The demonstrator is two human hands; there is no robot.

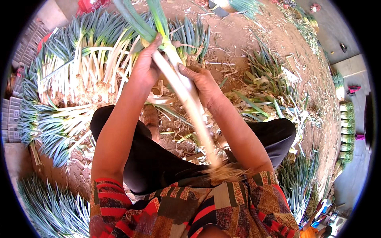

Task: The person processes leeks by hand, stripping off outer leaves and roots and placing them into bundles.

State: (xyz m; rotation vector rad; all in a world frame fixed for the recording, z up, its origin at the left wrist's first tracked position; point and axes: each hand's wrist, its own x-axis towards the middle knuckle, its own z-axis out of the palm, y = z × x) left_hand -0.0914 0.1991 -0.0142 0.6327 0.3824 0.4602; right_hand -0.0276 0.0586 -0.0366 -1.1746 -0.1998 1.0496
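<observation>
A large green onion (182, 95) slants across in front of me, its green leaves at the top and its brown, bushy roots (224, 171) down near my lap. My left hand (146, 65) is closed round it where the white stalk meets the leaves. Lower on the stalk, my right hand (203, 84) pinches a pale strip or outer layer along its side, thumb on top; its other fingers are partly hidden. Whether that layer is loose from the stalk I cannot tell. The root end looks blurred.
Bundled green onions (75, 75) lie in a big pile at the left, with more leafy bundles (55, 206) at lower left. Peeled leaf scraps (262, 95) heap on the dirt ground at right. Another onion pile (299, 186) lies at lower right. Grey crates (29, 43) stand far left.
</observation>
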